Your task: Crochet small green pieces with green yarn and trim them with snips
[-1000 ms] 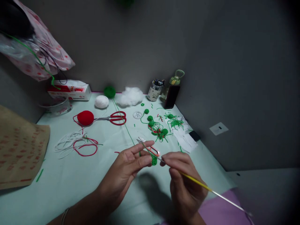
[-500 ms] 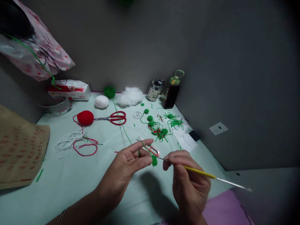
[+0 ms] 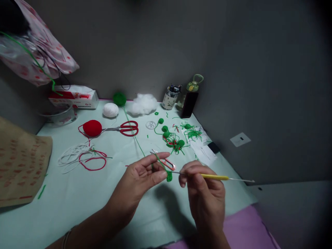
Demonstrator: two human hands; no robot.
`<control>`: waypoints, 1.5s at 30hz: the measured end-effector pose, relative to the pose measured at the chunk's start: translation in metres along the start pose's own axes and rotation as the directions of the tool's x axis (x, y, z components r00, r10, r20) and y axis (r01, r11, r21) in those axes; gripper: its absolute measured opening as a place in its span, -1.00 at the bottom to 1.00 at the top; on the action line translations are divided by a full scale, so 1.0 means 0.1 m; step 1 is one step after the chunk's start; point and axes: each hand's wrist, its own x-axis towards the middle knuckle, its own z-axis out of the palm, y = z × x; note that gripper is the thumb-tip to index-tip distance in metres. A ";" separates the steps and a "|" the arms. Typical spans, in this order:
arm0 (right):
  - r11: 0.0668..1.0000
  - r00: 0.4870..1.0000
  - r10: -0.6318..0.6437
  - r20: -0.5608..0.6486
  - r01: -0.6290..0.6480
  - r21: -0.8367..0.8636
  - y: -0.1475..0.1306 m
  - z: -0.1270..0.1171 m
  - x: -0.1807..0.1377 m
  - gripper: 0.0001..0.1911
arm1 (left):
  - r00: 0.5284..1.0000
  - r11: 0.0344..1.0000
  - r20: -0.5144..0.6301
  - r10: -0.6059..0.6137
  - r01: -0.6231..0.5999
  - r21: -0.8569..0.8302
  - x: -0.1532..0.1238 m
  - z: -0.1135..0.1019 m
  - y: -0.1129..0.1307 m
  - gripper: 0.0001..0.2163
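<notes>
Between the thumb and fingers of my left hand (image 3: 141, 178) is pinched a small green crochet piece (image 3: 169, 176). Green yarn (image 3: 137, 143) runs over the raised index finger and back to a green yarn ball (image 3: 119, 99). My right hand (image 3: 206, 193) grips a crochet hook (image 3: 214, 177) by its yellow handle, its thin metal tip meeting the green piece. The hook's other metal end points right. Just behind the left fingertips lie orange thread snips (image 3: 169, 164), partly covered by that hand.
Red-handled scissors (image 3: 129, 128) lie beside a red yarn ball (image 3: 92, 128). Behind are a white yarn ball (image 3: 110, 110), stuffing (image 3: 143, 104), a pen cup (image 3: 170, 98) and a dark phone (image 3: 189, 104). Green crocheted balls (image 3: 166, 131) and scraps lie ahead; a paper bag (image 3: 23, 166) stands left.
My right hand has shifted slightly left, and the hook has swung from slanting down to the right to nearly level. My left hand keeps its pinch. The whole view has shifted a little.
</notes>
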 end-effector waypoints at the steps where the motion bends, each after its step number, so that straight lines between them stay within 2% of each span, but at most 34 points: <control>1: 1.000 1.000 -0.014 0.016 0.015 -0.023 0.01 0.00 -0.01 -0.84 | 1.000 1.000 -0.015 0.009 -0.008 0.028 0.00 0.00 -0.01 -0.62; 4: 0.997 0.998 -0.032 0.047 0.035 -0.065 0.03 -0.01 -0.03 -0.83 | 1.000 0.998 -0.027 0.010 -0.008 0.062 0.01 0.00 -0.02 -0.57; 12: 1.000 0.999 -0.021 0.031 0.021 0.002 0.04 0.03 -0.03 -0.82 | 0.998 0.995 -0.043 0.041 -0.037 0.089 0.02 -0.01 -0.01 -0.57; 17: 0.994 0.998 -0.066 0.005 0.066 -0.092 0.06 0.04 -0.06 -0.80 | 0.996 0.993 -0.051 0.073 -0.068 0.094 0.01 -0.01 -0.02 -0.63; 30: 0.982 0.994 -0.102 -0.025 0.097 -0.165 0.06 0.02 -0.08 -0.80 | 0.998 1.000 -0.064 0.008 -0.007 0.004 0.01 -0.03 0.02 -0.63; 35: 0.994 0.998 -0.038 -0.042 0.033 -0.105 0.01 0.02 -0.05 -0.83 | 0.998 0.997 -0.037 -0.051 0.049 -0.067 0.01 -0.02 0.04 -0.66; 40: 0.999 0.996 0.033 -0.080 -0.036 -0.035 -0.05 0.05 -0.02 -0.86 | 0.999 0.995 -0.014 -0.047 0.046 -0.087 0.00 0.00 0.05 -0.69; 45: 0.998 0.997 0.004 -0.071 -0.008 -0.059 -0.06 0.03 -0.06 -0.85 | 0.999 0.996 0.001 -0.034 0.034 -0.077 0.00 0.01 0.06 -0.72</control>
